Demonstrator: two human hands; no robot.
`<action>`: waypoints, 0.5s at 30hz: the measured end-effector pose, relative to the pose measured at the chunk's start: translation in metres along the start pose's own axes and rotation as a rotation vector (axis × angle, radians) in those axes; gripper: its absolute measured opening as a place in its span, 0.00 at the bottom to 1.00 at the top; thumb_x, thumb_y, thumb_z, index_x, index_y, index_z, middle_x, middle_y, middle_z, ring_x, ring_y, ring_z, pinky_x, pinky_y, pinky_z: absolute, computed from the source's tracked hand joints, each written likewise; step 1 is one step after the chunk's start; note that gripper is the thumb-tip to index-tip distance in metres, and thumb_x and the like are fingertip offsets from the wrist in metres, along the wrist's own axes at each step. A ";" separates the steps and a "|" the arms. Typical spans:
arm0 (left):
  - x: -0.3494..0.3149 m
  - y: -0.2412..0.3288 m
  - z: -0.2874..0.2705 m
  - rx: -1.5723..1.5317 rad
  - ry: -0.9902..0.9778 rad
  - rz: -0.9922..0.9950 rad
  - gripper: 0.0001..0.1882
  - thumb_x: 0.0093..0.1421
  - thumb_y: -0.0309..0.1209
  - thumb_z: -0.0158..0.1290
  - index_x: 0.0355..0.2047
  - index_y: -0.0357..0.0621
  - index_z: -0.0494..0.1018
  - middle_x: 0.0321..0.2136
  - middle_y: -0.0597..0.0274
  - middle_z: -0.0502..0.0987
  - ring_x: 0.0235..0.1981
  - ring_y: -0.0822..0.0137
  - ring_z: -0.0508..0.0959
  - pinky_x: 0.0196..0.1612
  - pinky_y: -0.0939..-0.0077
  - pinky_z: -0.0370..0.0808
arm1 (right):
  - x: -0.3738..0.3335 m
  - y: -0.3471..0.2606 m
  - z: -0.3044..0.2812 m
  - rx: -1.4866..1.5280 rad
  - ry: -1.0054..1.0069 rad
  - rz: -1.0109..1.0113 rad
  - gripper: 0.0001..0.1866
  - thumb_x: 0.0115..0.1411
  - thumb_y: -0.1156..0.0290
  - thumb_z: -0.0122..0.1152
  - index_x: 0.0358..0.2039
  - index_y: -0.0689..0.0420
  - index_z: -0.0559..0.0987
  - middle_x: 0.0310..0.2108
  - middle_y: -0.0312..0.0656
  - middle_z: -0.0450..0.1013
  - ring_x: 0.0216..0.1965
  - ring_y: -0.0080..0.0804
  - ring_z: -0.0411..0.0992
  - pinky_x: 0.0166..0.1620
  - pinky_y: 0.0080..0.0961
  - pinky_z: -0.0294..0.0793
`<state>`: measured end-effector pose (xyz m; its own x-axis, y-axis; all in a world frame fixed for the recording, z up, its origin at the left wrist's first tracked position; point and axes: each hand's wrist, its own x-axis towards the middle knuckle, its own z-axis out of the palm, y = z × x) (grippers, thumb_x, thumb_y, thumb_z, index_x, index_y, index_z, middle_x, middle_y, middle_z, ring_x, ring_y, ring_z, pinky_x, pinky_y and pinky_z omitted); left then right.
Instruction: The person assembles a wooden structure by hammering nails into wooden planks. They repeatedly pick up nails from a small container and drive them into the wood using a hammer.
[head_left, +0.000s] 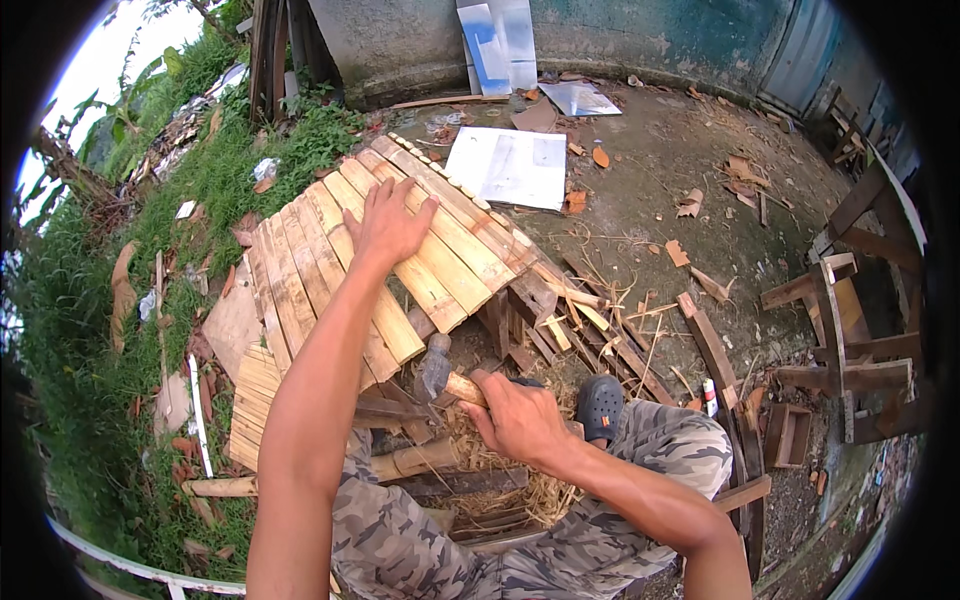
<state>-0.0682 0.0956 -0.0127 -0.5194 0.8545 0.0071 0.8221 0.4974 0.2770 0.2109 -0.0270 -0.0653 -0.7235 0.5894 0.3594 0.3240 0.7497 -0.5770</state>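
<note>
My left hand lies on top of a slatted panel, its fingers spread over the pale bamboo slats. The slats run side by side, with a dark gap showing just right of my wrist. In my right hand is a hammer, gripped by its wooden handle. The hammer's dark metal head stands just off the near edge of the slats, above the straw-covered ground. Wooden supports show under the panel's near right corner.
Scrap wood strips lie right of the panel. A white board rests on the ground beyond it. Wooden frames stand at the right, near a small wooden box. A bamboo pole lies by my legs. Grass grows at the left.
</note>
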 end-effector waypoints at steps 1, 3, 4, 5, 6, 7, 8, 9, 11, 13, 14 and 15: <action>0.000 0.000 0.000 -0.003 0.003 0.002 0.39 0.67 0.61 0.43 0.73 0.57 0.60 0.76 0.57 0.53 0.78 0.57 0.47 0.75 0.32 0.38 | 0.000 -0.001 0.000 -0.007 0.006 -0.012 0.21 0.65 0.61 0.66 0.50 0.62 0.74 0.31 0.47 0.76 0.25 0.46 0.79 0.25 0.39 0.77; 0.000 0.001 0.000 0.006 0.003 -0.001 0.39 0.67 0.61 0.43 0.73 0.57 0.60 0.76 0.58 0.53 0.78 0.57 0.47 0.75 0.32 0.38 | 0.001 -0.001 0.000 -0.020 0.025 -0.045 0.21 0.65 0.60 0.65 0.50 0.62 0.74 0.30 0.46 0.76 0.24 0.45 0.79 0.24 0.39 0.76; 0.000 0.001 0.000 0.003 0.006 0.000 0.39 0.67 0.61 0.43 0.73 0.58 0.60 0.76 0.58 0.53 0.78 0.57 0.47 0.75 0.32 0.38 | 0.002 -0.001 0.000 -0.026 0.038 -0.064 0.20 0.66 0.59 0.64 0.49 0.61 0.74 0.30 0.46 0.76 0.23 0.44 0.79 0.23 0.38 0.76; 0.000 0.001 -0.001 0.003 0.004 -0.001 0.39 0.67 0.61 0.43 0.73 0.58 0.60 0.76 0.58 0.53 0.78 0.57 0.47 0.75 0.32 0.38 | 0.003 -0.001 -0.001 -0.036 0.057 -0.074 0.20 0.67 0.58 0.62 0.48 0.61 0.74 0.30 0.45 0.76 0.22 0.43 0.78 0.21 0.37 0.76; 0.000 0.001 0.000 0.004 0.001 -0.005 0.39 0.67 0.61 0.43 0.73 0.58 0.60 0.76 0.58 0.53 0.78 0.57 0.47 0.75 0.32 0.38 | 0.004 -0.001 -0.001 -0.032 0.056 -0.074 0.19 0.67 0.58 0.62 0.48 0.61 0.74 0.30 0.45 0.76 0.22 0.43 0.78 0.21 0.37 0.76; 0.000 0.002 0.000 0.003 0.003 -0.003 0.39 0.66 0.61 0.43 0.73 0.58 0.60 0.76 0.58 0.53 0.77 0.57 0.47 0.75 0.32 0.38 | 0.005 -0.001 -0.002 -0.030 0.061 -0.066 0.19 0.67 0.58 0.63 0.48 0.60 0.74 0.30 0.44 0.75 0.22 0.42 0.78 0.21 0.37 0.76; 0.000 0.002 -0.001 0.004 0.003 -0.003 0.39 0.66 0.61 0.43 0.73 0.58 0.60 0.76 0.58 0.53 0.77 0.57 0.47 0.75 0.32 0.38 | 0.006 -0.001 -0.003 -0.029 0.067 -0.058 0.19 0.67 0.58 0.63 0.48 0.60 0.74 0.29 0.44 0.75 0.22 0.42 0.78 0.21 0.36 0.76; 0.000 0.002 -0.001 0.009 0.001 -0.007 0.39 0.66 0.61 0.43 0.73 0.58 0.60 0.76 0.59 0.52 0.77 0.57 0.48 0.75 0.32 0.38 | 0.006 -0.001 -0.003 -0.035 0.054 -0.077 0.19 0.67 0.58 0.63 0.48 0.60 0.74 0.29 0.44 0.75 0.22 0.42 0.78 0.21 0.36 0.76; 0.000 0.002 -0.001 0.006 0.003 -0.008 0.39 0.66 0.61 0.44 0.73 0.58 0.60 0.76 0.59 0.53 0.77 0.58 0.47 0.75 0.33 0.38 | 0.006 -0.001 -0.005 -0.048 0.021 -0.115 0.19 0.67 0.58 0.63 0.48 0.60 0.74 0.29 0.44 0.75 0.22 0.42 0.78 0.21 0.36 0.76; -0.001 0.002 -0.001 0.006 0.000 -0.009 0.39 0.67 0.60 0.43 0.73 0.58 0.60 0.76 0.59 0.53 0.77 0.58 0.47 0.75 0.33 0.38 | 0.006 -0.001 -0.006 -0.055 0.037 -0.084 0.19 0.67 0.58 0.62 0.48 0.60 0.74 0.29 0.44 0.75 0.23 0.42 0.79 0.21 0.36 0.76; -0.001 0.002 -0.001 0.006 -0.001 -0.009 0.39 0.67 0.60 0.43 0.73 0.58 0.60 0.76 0.59 0.53 0.78 0.58 0.47 0.75 0.33 0.38 | 0.006 -0.001 -0.007 -0.059 0.033 -0.063 0.19 0.67 0.58 0.62 0.48 0.60 0.74 0.29 0.44 0.75 0.23 0.42 0.79 0.22 0.36 0.76; -0.001 0.003 -0.002 0.007 0.000 -0.011 0.39 0.67 0.60 0.43 0.73 0.58 0.60 0.76 0.59 0.53 0.78 0.58 0.47 0.75 0.33 0.37 | 0.005 -0.001 -0.007 -0.057 0.024 -0.074 0.20 0.66 0.59 0.64 0.48 0.60 0.74 0.29 0.44 0.75 0.23 0.43 0.78 0.22 0.37 0.76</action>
<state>-0.0659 0.0956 -0.0103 -0.5285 0.8489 0.0039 0.8178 0.5079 0.2707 0.2110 -0.0223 -0.0575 -0.7321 0.5382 0.4175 0.3046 0.8069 -0.5061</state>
